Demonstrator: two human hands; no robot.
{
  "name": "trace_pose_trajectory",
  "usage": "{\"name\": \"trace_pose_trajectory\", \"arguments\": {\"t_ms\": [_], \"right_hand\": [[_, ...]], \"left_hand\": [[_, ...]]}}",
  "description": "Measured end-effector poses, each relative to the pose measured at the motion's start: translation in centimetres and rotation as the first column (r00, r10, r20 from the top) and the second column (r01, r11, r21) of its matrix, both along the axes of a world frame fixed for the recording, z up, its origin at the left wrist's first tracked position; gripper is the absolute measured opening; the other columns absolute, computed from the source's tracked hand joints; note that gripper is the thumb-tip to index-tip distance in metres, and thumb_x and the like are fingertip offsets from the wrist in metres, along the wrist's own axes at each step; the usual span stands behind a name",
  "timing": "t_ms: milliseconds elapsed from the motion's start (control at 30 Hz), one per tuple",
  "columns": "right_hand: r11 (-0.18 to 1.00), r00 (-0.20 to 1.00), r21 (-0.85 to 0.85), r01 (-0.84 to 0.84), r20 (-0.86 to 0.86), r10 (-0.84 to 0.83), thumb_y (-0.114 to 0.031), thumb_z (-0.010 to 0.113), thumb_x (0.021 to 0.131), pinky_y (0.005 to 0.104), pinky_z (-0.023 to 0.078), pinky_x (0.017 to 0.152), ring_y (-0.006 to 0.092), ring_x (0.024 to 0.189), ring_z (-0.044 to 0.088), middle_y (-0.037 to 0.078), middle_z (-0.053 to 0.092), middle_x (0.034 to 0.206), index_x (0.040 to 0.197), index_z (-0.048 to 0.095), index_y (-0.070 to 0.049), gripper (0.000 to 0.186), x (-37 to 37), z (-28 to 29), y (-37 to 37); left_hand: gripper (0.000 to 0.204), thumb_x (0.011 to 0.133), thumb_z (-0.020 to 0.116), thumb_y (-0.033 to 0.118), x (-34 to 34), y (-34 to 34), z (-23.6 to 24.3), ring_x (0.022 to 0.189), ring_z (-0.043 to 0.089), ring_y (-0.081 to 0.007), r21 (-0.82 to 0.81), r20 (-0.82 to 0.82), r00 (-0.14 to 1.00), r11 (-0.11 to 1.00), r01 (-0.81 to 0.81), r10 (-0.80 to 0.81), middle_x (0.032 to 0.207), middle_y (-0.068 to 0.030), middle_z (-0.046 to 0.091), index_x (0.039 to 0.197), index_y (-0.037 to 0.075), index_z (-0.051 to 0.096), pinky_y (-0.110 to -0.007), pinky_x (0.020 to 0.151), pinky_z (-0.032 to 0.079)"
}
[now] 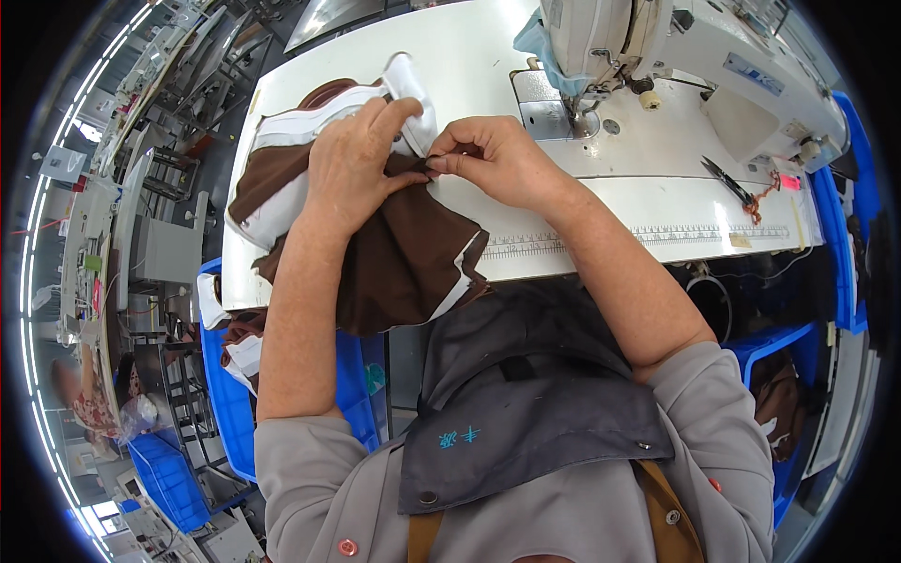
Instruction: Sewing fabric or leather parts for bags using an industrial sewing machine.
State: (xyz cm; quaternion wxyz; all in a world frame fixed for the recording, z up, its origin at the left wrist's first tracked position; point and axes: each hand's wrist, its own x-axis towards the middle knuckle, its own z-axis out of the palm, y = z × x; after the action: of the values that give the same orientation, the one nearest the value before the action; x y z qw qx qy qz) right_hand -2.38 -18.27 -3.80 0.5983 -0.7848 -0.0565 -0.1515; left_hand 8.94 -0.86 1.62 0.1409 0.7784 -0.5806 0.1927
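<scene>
A brown fabric piece with white edging and white backing [394, 258] lies folded over the left part of the sewing table, its lower end hanging past the front edge. My left hand [352, 164] grips it from above, fingers curled over the cloth and the thumb stretched to the right. Close beside it, my right hand [502, 164] pinches an edge of the brown cloth between thumb and fingertips. A white strip [409, 84] stands up just beyond my left fingers. Folds hide what lies beneath both hands.
The sewing machine [610, 47] stands at the back right, its needle area beyond my right hand. Black thread snips [730, 188] lie at the right. A ruler strip [648, 233] runs along the front edge. Blue bins [230, 394] with cloth flank me below the table.
</scene>
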Motion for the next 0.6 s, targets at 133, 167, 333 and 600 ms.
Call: {"name": "trace_pose_trajectory", "arguments": {"t_ms": [133, 167, 333, 600], "right_hand": [[0.978, 0.99, -0.206, 0.032, 0.141, -0.003, 0.0, 0.067, 0.091, 0.0291, 0.055, 0.078, 0.0176, 0.085, 0.071, 0.01, 0.072, 0.09, 0.095, 0.067, 0.003, 0.005, -1.5, -0.3, -0.8], [0.978, 0.99, -0.207, 0.038, 0.139, -0.009, 0.0, 0.067, 0.091, 0.0291, 0.055, 0.078, 0.0176, 0.085, 0.071, 0.01, 0.072, 0.09, 0.095, 0.067, 0.003, 0.005, -1.9, -0.3, -1.2], [0.868, 0.94, -0.49, 0.08, 0.327, 0.098, 0.0, 0.067, 0.085, 0.0395, 0.054, 0.072, 0.0348, 0.083, 0.066, 0.013, 0.067, 0.089, 0.093, 0.065, 0.0, 0.008, -3.8, -0.8, -3.4], [0.725, 0.931, -0.686, 0.051, 0.296, 0.215, -0.004, 0.063, 0.08, 0.0414, 0.054, 0.076, 0.0342, 0.088, 0.066, 0.013, 0.067, 0.093, 0.092, 0.066, 0.0, 0.013, -6.0, -2.0, -7.1]], "left_hand": [[0.042, 0.07, 0.082, 0.023, -2.8, -0.1, -1.2, 0.072, 0.063, -0.0236, -0.013, 0.177, 0.981, 0.997, -0.076, 0.077, 0.079, -0.0005, 0.059, 0.105, 0.015, 0.06, -0.036, 0.063, 0.045], [0.031, 0.074, 0.076, 0.02, -3.3, -0.1, -1.8, 0.066, 0.06, -0.0206, -0.027, 0.319, 0.946, 0.998, -0.052, 0.058, 0.074, 0.0013, 0.054, 0.099, 0.016, 0.058, -0.033, 0.059, 0.042], [0.01, 0.081, 0.063, 0.02, -6.5, -2.0, -3.8, 0.068, 0.053, -0.0121, -0.148, 0.599, 0.797, 0.989, 0.023, 0.072, 0.068, 0.0058, 0.042, 0.086, 0.02, 0.054, -0.034, 0.065, 0.036], [0.003, 0.083, 0.058, 0.01, -9.0, -4.0, -2.8, 0.102, 0.062, -0.0203, 0.312, 0.289, 0.945, 0.948, 0.06, -0.155, 0.114, -0.0025, 0.066, 0.083, 0.013, 0.057, -0.038, 0.096, 0.042]]}}
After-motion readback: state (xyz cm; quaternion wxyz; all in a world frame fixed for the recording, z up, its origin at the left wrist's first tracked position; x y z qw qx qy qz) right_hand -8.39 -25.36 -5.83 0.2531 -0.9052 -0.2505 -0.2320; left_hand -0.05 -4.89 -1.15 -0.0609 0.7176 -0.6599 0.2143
